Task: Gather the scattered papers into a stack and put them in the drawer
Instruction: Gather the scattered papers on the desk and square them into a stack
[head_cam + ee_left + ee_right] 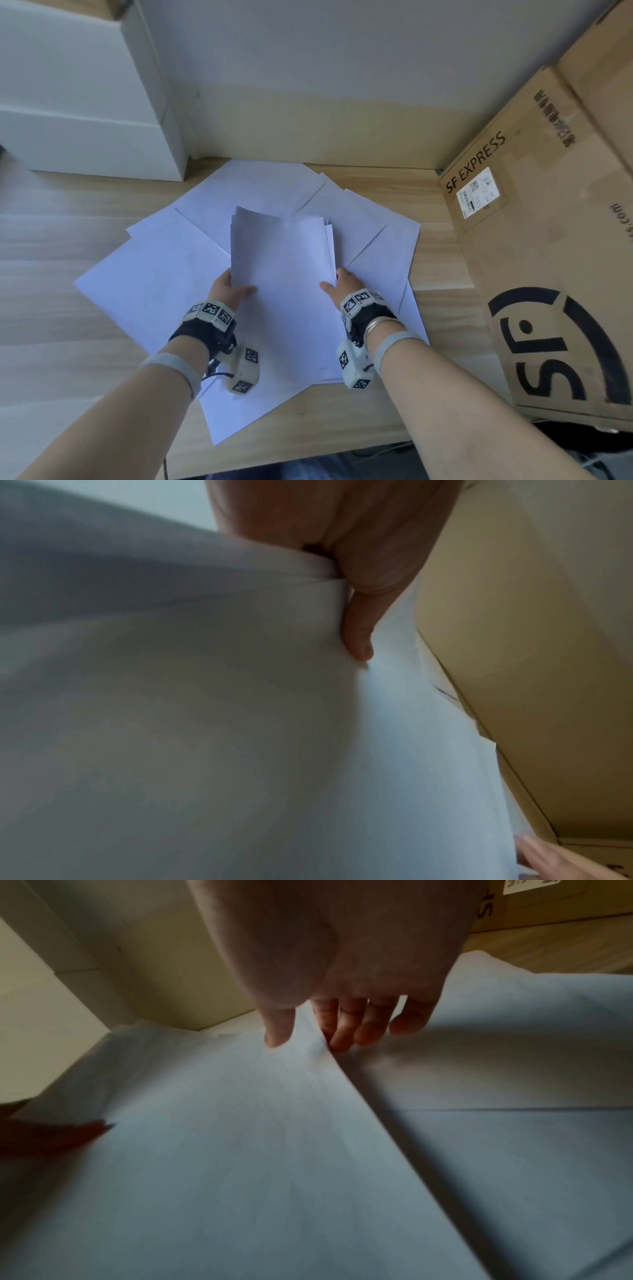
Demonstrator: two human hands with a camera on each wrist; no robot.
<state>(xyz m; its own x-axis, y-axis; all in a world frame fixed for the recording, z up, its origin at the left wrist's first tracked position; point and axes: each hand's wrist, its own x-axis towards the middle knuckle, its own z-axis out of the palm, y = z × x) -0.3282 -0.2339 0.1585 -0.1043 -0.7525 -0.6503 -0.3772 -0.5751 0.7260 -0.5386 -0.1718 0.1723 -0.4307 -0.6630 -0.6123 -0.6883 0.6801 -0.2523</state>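
Note:
A loose stack of white papers (284, 260) is held up off the wooden desk, its sheets unevenly aligned at the far end. My left hand (233, 287) pinches the stack's left edge, thumb on top (358, 631). My right hand (337, 286) grips the right edge, thumb on top and fingers (346, 1034) underneath. More white sheets (150, 274) lie fanned out flat on the desk beneath and around the held stack. No drawer is in view.
A large SF Express cardboard box (548, 260) stands on the desk at the right, close to the papers. A white box or cabinet (85, 113) sits at the back left. The wall runs behind the desk (51, 308).

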